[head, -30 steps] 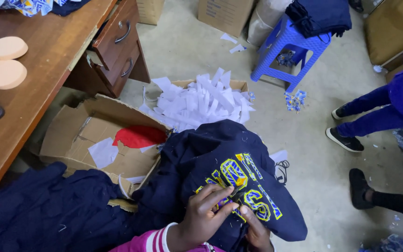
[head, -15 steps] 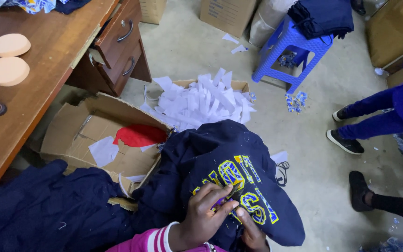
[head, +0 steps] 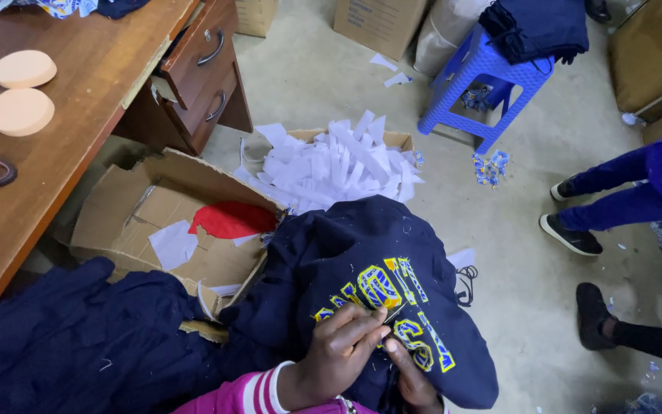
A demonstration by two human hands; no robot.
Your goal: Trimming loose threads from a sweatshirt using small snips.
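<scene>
Closest to the camera, the left hand (head: 342, 349) pinches a thin dark tool against the yellow and blue lettering (head: 388, 307) on a navy garment (head: 362, 261) draped over the person's lap. Just beside it, the right hand (head: 408, 379) presses its fingers onto the same lettering, holding the cloth taut; whether it grips anything else cannot be told. More navy cloth (head: 78, 337) lies heaped to the left. Beyond the garment sits an open cardboard box (head: 162, 215) holding a red scrap (head: 231, 218) and white paper, next to a box piled with white paper strips (head: 331, 161). Farther left, the wooden counter (head: 78, 100) carries two round tan pads (head: 21, 92). Farthest off stands a blue plastic stool (head: 484, 77), and another person's legs (head: 614, 192) show at right.
</scene>
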